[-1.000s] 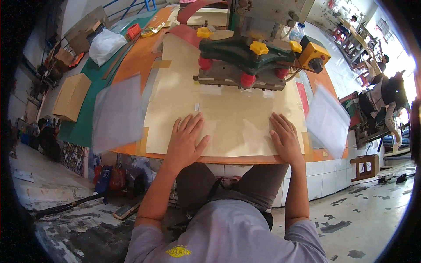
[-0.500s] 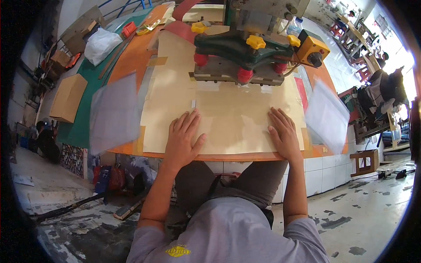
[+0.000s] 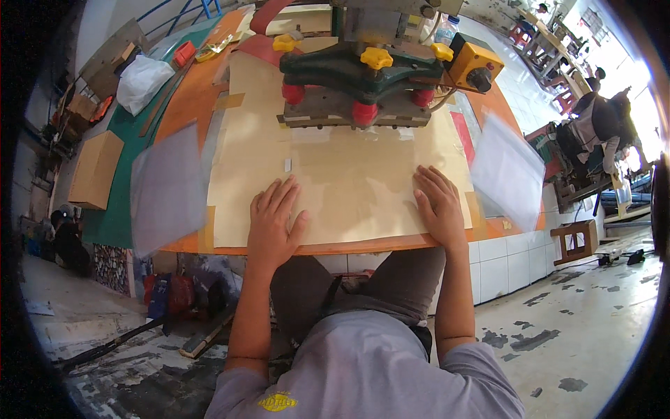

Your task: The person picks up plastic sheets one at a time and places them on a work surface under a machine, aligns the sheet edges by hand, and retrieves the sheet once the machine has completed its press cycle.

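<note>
I am resting my left hand (image 3: 273, 223) and right hand (image 3: 441, 209), both empty, fingers extended, on the tan paper (image 3: 356, 202) before the press (image 3: 328, 70), while plastic sheets (image 3: 167, 188) are lying at either side, finished or waiting not showing

The sheet (image 3: 349, 192) lies on the table (image 3: 188, 108), the left hand (image 3: 273, 222) on its near left part, the right hand (image 3: 442, 211) on its near right. The press (image 3: 363, 80) stands over its far part. The left film (image 3: 167, 190) and right film (image 3: 509, 171) flank it; farther left is the box (image 3: 96, 171), the bag (image 3: 143, 85) beyond.
</note>
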{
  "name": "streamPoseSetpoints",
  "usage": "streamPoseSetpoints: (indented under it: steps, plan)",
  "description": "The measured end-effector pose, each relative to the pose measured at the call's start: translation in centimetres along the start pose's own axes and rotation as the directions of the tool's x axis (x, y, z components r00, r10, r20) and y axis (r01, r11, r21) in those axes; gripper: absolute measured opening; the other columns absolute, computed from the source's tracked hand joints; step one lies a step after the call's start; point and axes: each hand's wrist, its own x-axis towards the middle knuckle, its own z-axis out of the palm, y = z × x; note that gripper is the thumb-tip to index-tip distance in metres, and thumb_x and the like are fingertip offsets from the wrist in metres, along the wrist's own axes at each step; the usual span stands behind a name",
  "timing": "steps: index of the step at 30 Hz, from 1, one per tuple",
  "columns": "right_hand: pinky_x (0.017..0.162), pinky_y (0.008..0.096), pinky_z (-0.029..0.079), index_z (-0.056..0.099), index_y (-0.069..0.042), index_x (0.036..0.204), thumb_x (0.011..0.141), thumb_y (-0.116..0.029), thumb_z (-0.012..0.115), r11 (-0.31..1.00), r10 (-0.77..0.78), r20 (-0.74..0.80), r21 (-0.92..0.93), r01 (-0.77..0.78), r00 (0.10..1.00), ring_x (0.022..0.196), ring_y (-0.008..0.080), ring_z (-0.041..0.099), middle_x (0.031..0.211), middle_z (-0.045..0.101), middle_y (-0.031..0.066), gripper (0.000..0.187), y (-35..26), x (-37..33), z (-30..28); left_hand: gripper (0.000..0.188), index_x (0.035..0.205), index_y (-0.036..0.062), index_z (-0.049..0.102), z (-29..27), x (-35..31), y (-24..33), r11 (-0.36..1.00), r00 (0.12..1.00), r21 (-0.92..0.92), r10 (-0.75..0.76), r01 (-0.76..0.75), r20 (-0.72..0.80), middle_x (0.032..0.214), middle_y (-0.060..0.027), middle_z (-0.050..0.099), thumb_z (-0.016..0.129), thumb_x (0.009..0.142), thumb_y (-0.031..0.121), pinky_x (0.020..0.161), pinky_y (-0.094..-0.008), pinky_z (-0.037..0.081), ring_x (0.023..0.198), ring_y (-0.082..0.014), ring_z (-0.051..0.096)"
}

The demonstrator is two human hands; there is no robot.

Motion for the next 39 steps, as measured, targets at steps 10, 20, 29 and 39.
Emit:
streamPoseSetpoints:
  steps: [10, 20, 29, 39]
  plan:
    - [0.12, 0.0459, 0.038, 0.071, -0.003, 0.131, 0.101, -0.026, 0.067, 1.0, -0.007, 0.001, -0.007, 0.007, 1.0, 0.144, 0.0335, 0.051, 0.149, 0.063, 0.0115, 0.038, -0.04, 0.07, -0.04, 0.053, 0.15, 0.0064, 0.057, 0.02, 0.0, 0.24, 0.999, 0.999, 0.019, -0.038, 0.037, 0.034, 0.163, -0.0089, 0.05, 0.055, 0.106, 0.036, 0.126, -0.0536, 0.026, 0.152, -0.0337, 0.042]
    - [0.12, 0.0467, 0.038, 0.071, -0.004, 0.131, 0.099, -0.022, 0.068, 1.0, -0.003, -0.007, 0.021, 0.003, 1.0, 0.144, 0.0343, 0.052, 0.148, 0.064, 0.0121, 0.037, 0.03, 0.0, 0.08, 0.052, 0.149, 0.0068, 0.057, -0.25, -0.02, 0.2, 0.998, 0.998, 0.033, -0.048, 0.046, 0.041, 0.162, -0.008, 0.051, 0.057, 0.105, 0.033, 0.125, -0.0542, 0.027, 0.151, -0.0336, 0.043]
    - [0.122, 0.0457, 0.036, 0.071, -0.005, 0.133, 0.099, -0.026, 0.069, 0.999, 0.038, 0.022, 0.007, -0.038, 0.999, 0.145, 0.0324, 0.05, 0.149, 0.063, 0.0101, 0.04, -0.11, 0.08, -0.1, 0.052, 0.149, 0.007, 0.057, -0.27, 0.23, 0.2, 0.999, 0.999, 0.04, -0.036, 0.035, 0.025, 0.161, -0.008, 0.051, 0.059, 0.105, 0.034, 0.124, -0.0525, 0.03, 0.149, -0.0338, 0.045]
    - [0.123, 0.0454, 0.035, 0.071, -0.006, 0.133, 0.099, -0.027, 0.069, 0.999, 0.045, 0.031, 0.014, -0.045, 0.999, 0.146, 0.0321, 0.049, 0.15, 0.062, 0.0103, 0.04, -0.21, 0.18, -0.17, 0.051, 0.149, 0.0077, 0.058, -0.36, 0.26, 0.28, 0.999, 0.998, 0.024, -0.047, 0.047, 0.032, 0.161, -0.0069, 0.051, 0.059, 0.105, 0.035, 0.124, -0.0518, 0.029, 0.15, -0.0327, 0.044]
